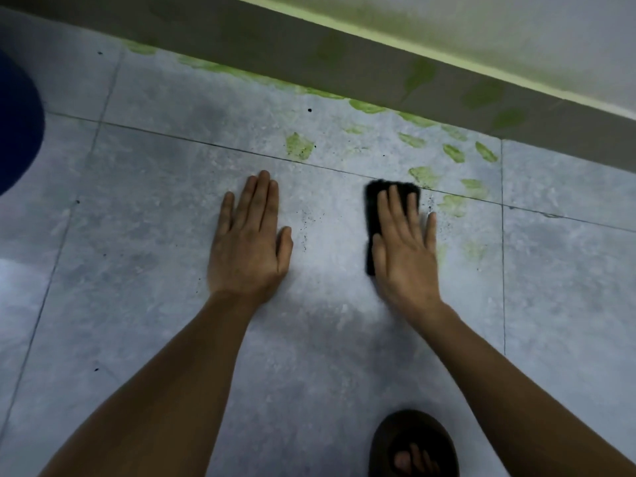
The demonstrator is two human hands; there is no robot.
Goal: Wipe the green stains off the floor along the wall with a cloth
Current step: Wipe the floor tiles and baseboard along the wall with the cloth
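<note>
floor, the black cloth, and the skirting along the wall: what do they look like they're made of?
Floor: grey mottled tiles, likely ceramic or stone-look, matte to slightly glossy; thin straight grout lines show.
Black cloth under the right hand: dark, fuzzy-edged, flat; fabric or a scouring pad, can't tell which.
Skirting: smooth grey-brown band, probably tile or painted, with dull green stains.

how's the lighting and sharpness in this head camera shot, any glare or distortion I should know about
Head view: dim, bluish light, with a bright patch on the floor between the left hand and right hand; soft overall, so the black cloth shows little texture; wide-angle stretch tilts the baseboard; green stains stay readable.
</note>
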